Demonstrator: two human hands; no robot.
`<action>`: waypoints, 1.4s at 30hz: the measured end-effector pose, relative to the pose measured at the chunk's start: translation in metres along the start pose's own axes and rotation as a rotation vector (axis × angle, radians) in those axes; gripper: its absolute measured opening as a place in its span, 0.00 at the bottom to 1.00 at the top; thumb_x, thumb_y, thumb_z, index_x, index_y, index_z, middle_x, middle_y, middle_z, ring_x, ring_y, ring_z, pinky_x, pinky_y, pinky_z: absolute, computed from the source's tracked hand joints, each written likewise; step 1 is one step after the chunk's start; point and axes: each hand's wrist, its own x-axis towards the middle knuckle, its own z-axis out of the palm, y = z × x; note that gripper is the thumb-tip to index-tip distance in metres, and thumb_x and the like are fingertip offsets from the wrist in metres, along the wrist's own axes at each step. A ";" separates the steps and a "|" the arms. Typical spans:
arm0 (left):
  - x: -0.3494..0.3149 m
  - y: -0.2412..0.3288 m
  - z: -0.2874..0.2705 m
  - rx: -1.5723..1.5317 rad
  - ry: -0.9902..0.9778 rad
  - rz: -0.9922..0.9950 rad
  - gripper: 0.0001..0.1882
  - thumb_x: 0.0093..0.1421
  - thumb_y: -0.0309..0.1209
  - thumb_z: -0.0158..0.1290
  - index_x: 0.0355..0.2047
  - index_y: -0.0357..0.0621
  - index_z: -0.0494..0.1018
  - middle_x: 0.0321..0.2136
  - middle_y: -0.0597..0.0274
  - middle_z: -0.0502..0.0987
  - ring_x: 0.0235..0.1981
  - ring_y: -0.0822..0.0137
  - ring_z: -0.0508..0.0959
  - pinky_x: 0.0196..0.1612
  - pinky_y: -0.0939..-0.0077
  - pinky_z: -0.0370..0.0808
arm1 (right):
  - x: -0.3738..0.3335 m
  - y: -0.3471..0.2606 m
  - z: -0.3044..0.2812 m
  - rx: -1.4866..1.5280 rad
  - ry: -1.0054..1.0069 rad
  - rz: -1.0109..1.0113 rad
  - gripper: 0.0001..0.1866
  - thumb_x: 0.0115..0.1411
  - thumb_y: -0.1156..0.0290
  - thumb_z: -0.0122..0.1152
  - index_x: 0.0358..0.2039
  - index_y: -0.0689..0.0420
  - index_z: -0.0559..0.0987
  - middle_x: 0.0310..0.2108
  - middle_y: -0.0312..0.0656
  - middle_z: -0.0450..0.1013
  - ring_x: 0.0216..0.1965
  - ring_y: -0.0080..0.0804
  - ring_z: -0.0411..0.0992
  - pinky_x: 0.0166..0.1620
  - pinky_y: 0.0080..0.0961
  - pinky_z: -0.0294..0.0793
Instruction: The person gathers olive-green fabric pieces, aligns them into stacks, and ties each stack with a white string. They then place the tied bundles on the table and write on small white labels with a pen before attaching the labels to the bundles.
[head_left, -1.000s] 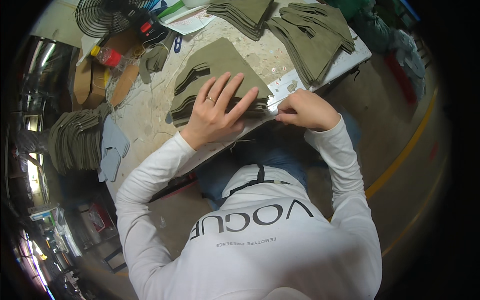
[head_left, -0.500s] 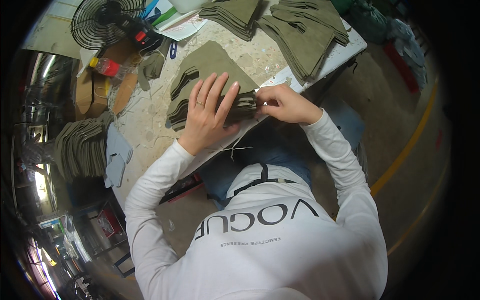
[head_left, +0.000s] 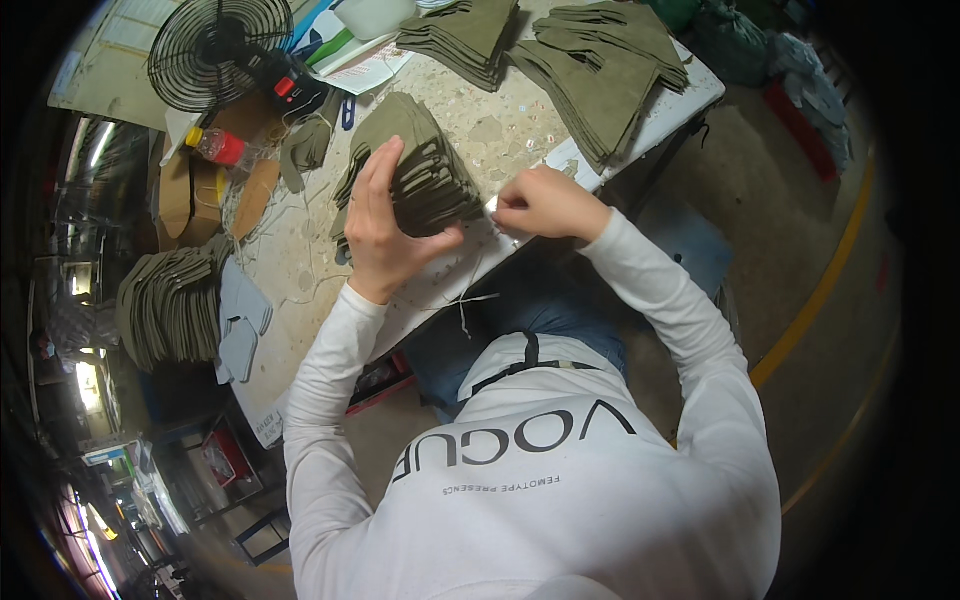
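A thick stack of olive-green cut fabric pieces (head_left: 435, 165) stands near the table's front edge, its layers bent up and fanned toward me. My left hand (head_left: 378, 225) rests against the left part of this stack, fingers stretched up and thumb held apart, pointing right. Just right of the stack, my right hand (head_left: 552, 205) is closed in a pinch low over the table edge. Something small and white (head_left: 493, 207) shows by its fingertips, too small to name.
More olive fabric stacks lie at the back (head_left: 465, 40) and back right (head_left: 590, 90). A black fan (head_left: 220, 50), a bottle with a red label (head_left: 222, 147) and blue snips (head_left: 347, 112) are at the left. Another fabric pile (head_left: 172, 305) sits beside grey pieces (head_left: 240, 335).
The flat stack's layers are now bent up and fanned, their edges showing. My left hand has shifted slightly left off the top, and my right hand has moved a little left.
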 end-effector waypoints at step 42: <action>-0.121 0.016 -0.064 -0.173 -0.340 -0.412 0.11 0.50 0.32 0.61 0.27 0.42 0.71 0.31 0.59 0.70 0.33 0.57 0.72 0.36 0.67 0.68 | 0.076 -0.113 0.112 -1.238 0.222 -0.503 0.23 0.48 0.64 0.58 0.44 0.62 0.72 0.33 0.45 0.68 0.42 0.36 0.67 0.49 0.37 0.62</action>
